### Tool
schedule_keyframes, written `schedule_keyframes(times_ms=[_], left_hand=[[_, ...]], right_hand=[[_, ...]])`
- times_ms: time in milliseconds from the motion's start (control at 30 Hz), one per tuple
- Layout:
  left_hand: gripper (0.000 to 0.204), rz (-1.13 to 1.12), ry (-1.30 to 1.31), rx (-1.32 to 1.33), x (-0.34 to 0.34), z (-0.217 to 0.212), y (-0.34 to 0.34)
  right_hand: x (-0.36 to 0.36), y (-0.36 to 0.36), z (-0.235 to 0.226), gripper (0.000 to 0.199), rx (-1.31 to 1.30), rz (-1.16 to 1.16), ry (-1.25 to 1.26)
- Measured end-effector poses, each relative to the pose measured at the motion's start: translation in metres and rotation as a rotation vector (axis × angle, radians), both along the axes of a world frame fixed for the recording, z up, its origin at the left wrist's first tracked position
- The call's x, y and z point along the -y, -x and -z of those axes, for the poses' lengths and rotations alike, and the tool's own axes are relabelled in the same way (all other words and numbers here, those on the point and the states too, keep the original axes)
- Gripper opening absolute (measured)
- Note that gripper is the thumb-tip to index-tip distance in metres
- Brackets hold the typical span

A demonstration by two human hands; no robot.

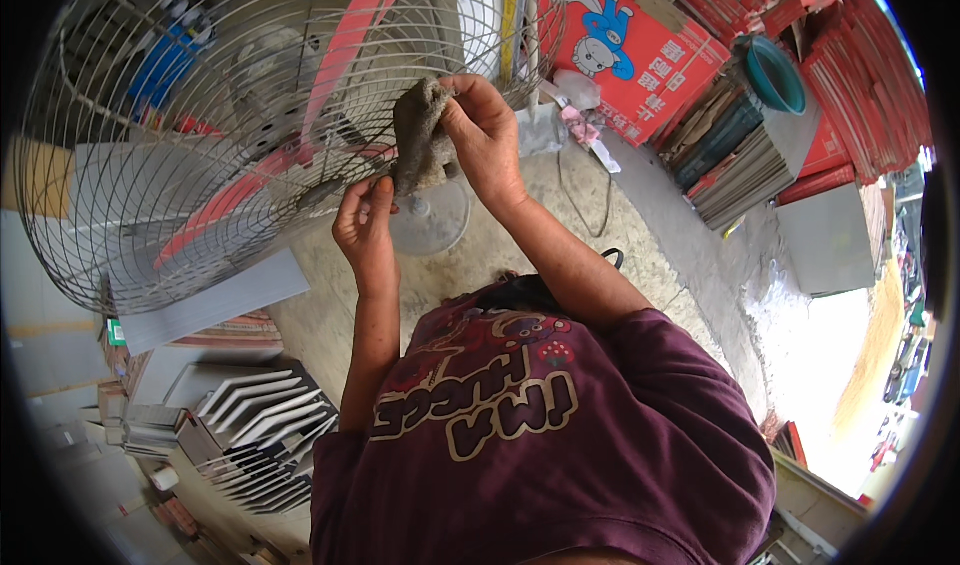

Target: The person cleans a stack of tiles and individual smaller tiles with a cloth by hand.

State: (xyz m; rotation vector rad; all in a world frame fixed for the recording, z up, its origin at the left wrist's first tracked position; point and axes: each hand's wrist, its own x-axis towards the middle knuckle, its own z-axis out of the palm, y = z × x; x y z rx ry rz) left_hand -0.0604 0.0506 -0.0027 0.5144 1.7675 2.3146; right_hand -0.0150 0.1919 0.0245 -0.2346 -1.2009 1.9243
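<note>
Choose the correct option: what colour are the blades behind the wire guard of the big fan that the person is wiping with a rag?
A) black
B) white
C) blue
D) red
D: behind the grey wire guard the blades are clearly red, while the right hand presses a dirty grey rag against the wires and the left hand holds the rag's lower end.

top: maroon short-sleeved T-shirt | front print: cream outlined block letters, small red and dark cartoon figures above them | sleeves: end above the elbows, loose cuffs | forearms: bare, no watch, no gloves | fabric: soft folds at right shoulder
</note>
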Motion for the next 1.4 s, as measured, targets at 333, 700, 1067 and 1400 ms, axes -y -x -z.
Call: schedule_keyframes(times_ms=[333, 700, 1067, 1400], left_hand=[[0.013, 0.143, -0.054, -0.109, -0.042, -0.043, -0.003], [0.011, 0.192, -0.175, -0.259, -0.091, -0.107, -0.019], [0.013, 0.273, -0.136, -0.209, -0.123, -0.094, -0.041], [0.013, 0.376, -0.001, -0.146, -0.149, -0.035, -0.046]], right_hand=[[-0.028, -0.021, -0.062, 0.017, -0.133, 0.186, -0.059], [-0.07, -0.024, -0.133, 0.018, -0.06, 0.765, -0.726], [-0.117, -0.02, -0.095, 0.016, 0.156, 0.91, -0.724], [-0.169, -0.01, 0.036, 0.02, 0.317, 0.799, -0.245]])
